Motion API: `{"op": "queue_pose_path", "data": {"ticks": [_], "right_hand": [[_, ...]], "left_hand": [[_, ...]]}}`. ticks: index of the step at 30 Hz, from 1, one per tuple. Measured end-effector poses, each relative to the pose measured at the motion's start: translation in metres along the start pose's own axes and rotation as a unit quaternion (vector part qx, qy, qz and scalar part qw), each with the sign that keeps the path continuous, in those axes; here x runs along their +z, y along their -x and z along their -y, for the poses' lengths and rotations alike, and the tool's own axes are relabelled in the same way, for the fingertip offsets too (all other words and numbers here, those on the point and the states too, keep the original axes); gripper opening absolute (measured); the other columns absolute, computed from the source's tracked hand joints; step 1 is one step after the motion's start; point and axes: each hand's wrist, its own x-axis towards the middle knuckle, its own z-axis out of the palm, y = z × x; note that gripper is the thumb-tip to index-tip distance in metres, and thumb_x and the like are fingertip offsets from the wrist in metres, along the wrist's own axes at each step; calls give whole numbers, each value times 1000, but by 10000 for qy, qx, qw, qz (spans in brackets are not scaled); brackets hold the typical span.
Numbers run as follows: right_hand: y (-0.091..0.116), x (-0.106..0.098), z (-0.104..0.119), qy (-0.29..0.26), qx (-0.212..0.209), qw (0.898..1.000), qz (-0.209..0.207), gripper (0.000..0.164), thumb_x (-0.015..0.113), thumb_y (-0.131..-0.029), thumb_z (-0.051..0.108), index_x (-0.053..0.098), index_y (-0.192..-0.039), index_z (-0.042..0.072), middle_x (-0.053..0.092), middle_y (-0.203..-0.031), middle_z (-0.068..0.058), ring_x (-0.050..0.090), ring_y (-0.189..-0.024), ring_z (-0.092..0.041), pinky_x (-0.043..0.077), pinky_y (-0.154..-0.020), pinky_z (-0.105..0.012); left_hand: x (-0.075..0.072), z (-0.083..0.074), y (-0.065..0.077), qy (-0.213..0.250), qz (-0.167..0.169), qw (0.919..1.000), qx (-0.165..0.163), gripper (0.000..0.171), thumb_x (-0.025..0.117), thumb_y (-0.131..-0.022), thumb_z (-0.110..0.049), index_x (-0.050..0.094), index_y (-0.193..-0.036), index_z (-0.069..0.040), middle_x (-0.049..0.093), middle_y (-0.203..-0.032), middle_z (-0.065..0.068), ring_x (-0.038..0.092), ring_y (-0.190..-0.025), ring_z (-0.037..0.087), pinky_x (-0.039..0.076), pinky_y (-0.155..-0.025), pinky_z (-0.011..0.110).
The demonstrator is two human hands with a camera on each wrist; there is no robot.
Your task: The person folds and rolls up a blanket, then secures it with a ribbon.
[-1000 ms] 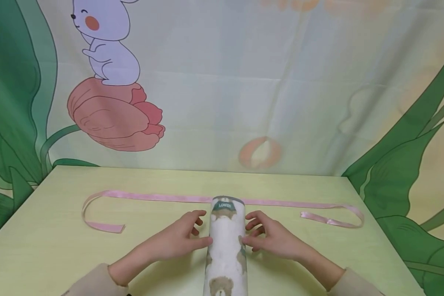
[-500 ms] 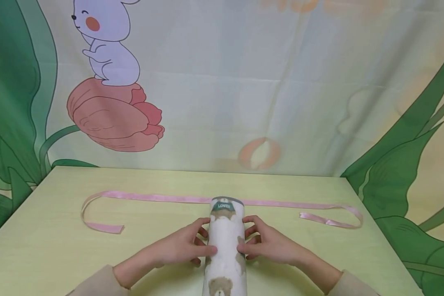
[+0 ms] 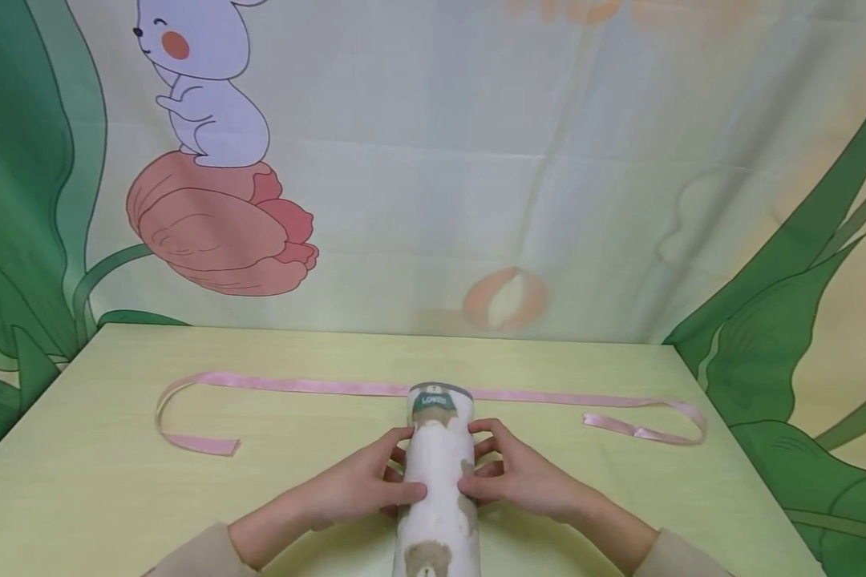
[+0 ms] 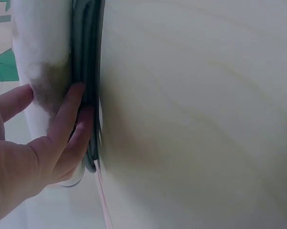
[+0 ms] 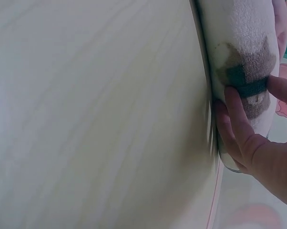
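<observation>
A rolled-up towel (image 3: pixel 442 449), white with brown bears and a green patch of lettering at its far end, lies lengthwise on the table. My left hand (image 3: pixel 354 487) grips its left side, thumb on top and fingers low down the side. Mirroring it, my right hand (image 3: pixel 534 479) holds the right side. In the left wrist view, the left fingers touch dark green folded layers (image 4: pixel 85 43) along the towel's edge. The right wrist view has the thumb and fingers around a bear print (image 5: pixel 251 88). A pink ribbon (image 3: pixel 289 385) runs crosswise under the towel's far end.
The ribbon's left end (image 3: pixel 205 445) curls back toward me, and its right end (image 3: pixel 613 425) loops back inward. Behind the pale yellow table (image 3: pixel 317 349) hangs a printed curtain (image 3: pixel 404 200) with a rabbit, flowers and green leaves.
Both hands have closed in on the towel from its sides, thumbs moving further onto its top. The towel and ribbon have hardly moved; the view has shifted slightly.
</observation>
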Motion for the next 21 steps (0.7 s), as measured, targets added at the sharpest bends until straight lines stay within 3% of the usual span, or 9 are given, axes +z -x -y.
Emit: {"op": "queue_pose_path", "data": {"ticks": [9,21], "right_hand": [[-3,4,0,-84,-103,9998,-114,71,78,-92,14,33,-147,7,50,-127,-20,65,-103,-28,56,-83,-40],[-9,3,14,-229,-414,9989,-71,72,79,-91,11,34,-148,10,50,-131,-20,63,-106,-31,56,-85,-41]], "left_hand": [[3,1,0,175,-135,9996,176,78,74,-96,-12,26,-156,3,50,-129,23,63,-104,28,59,-78,44],[-2,-13,7,-72,-410,9983,417,79,75,-96,-13,28,-157,1,49,-134,21,61,-107,30,58,-77,43]]}}
